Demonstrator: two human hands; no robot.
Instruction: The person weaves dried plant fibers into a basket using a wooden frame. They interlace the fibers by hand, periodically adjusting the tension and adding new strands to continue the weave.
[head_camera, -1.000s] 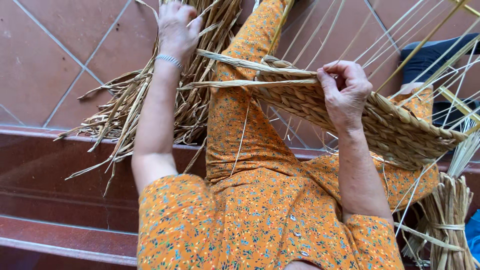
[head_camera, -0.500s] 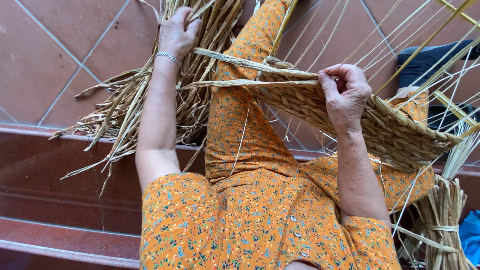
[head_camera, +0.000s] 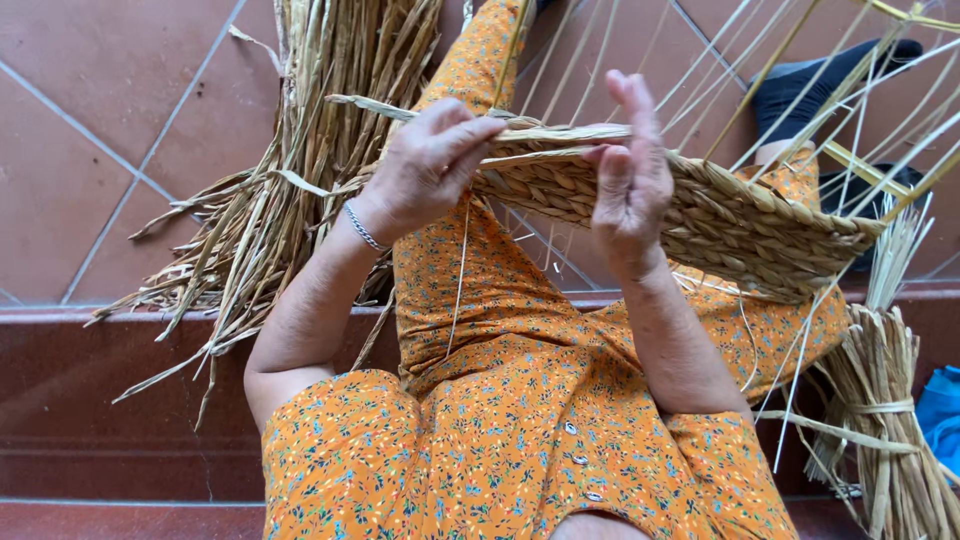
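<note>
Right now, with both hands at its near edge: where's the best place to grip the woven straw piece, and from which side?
Grip the woven straw piece at its finished braided rim, from the wearer's side. Loose stakes fan out beyond its far edge; the left hand and right hand already work the near end.

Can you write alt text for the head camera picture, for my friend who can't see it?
Two hands weave a straw mat: the left hand pinches a strand at its edge, the right hand steadies the mat. Below is an orange flowered dress; loose straw lies on red tiles.
</note>
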